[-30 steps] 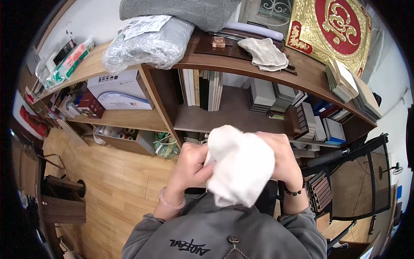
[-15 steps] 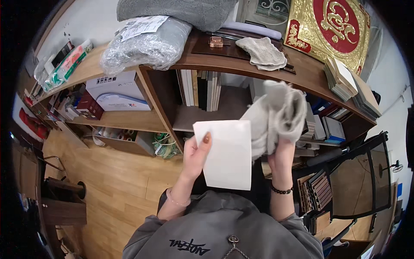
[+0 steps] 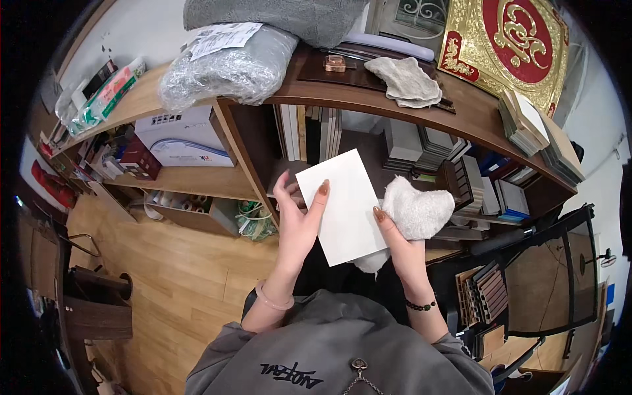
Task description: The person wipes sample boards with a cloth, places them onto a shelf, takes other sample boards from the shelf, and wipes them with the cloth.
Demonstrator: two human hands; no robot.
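Observation:
A thin, blank white rectangular panel (image 3: 347,214) is held tilted in front of me. My left hand (image 3: 299,220) has its thumb on the panel's front near the left edge; its fingers stick out beyond that edge, loosely spread. My right hand (image 3: 405,253) grips a fluffy light-grey cloth (image 3: 421,207), bunched up beside the panel. Its thumb presses the panel's right edge, while the other fingers are hidden behind. Part of the cloth hangs out below the panel.
Ahead stands a brown wooden shelf unit (image 3: 303,92) with stacked sample boards (image 3: 403,141). On its top are a plastic-wrapped parcel (image 3: 230,69), another grey cloth (image 3: 406,80) and a gold-and-red ornate panel (image 3: 507,49). A black-framed mesh rack (image 3: 536,280) stands at right.
My right hand has come down and left with the cloth, its thumb now on the panel's edge. The panel has tilted, and my left fingers have spread out past its left side.

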